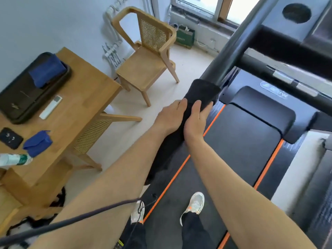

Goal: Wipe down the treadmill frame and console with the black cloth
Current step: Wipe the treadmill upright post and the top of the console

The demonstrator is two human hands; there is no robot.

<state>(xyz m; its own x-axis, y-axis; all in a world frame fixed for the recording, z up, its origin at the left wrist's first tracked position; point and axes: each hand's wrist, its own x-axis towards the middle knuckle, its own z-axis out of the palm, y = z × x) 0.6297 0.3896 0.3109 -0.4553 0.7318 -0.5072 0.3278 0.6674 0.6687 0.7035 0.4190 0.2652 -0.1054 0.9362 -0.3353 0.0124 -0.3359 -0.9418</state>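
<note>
The black cloth (201, 92) is wrapped around the lower part of the treadmill's black left upright bar (239, 42). My left hand (170, 115) presses the cloth from the left side and my right hand (196, 119) clasps it from the right, both closed around the covered bar. More cloth hangs down below my wrists. The console (294, 24) with a round cup hole sits at the top right. The treadmill belt (239, 144) with orange side stripes runs under my feet.
A wooden table (80, 97) on the left carries a black tray (21, 105), blue cloths, a white remote (50, 107), a phone and a bottle. A wooden cane chair (149, 56) stands by the wall. A green bag (185, 37) sits under the window. A dark cord (71, 220) crosses the lower left.
</note>
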